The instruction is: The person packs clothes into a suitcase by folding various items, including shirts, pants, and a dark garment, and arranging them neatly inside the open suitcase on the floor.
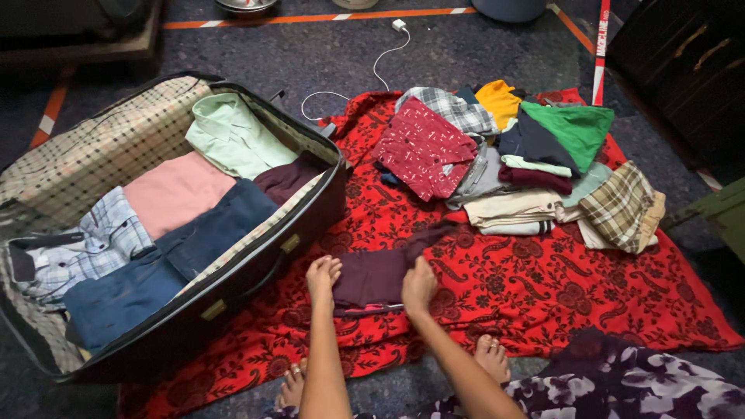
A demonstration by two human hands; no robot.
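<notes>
Both hands, the left hand (322,275) and right hand (419,285), press and pinch a dark maroon garment (376,275) on the red patterned cloth (543,287), beside the open suitcase (256,264). The suitcase already holds folded shirts and jeans; a soft heap of folded clothes (520,163) waits beyond.
</notes>
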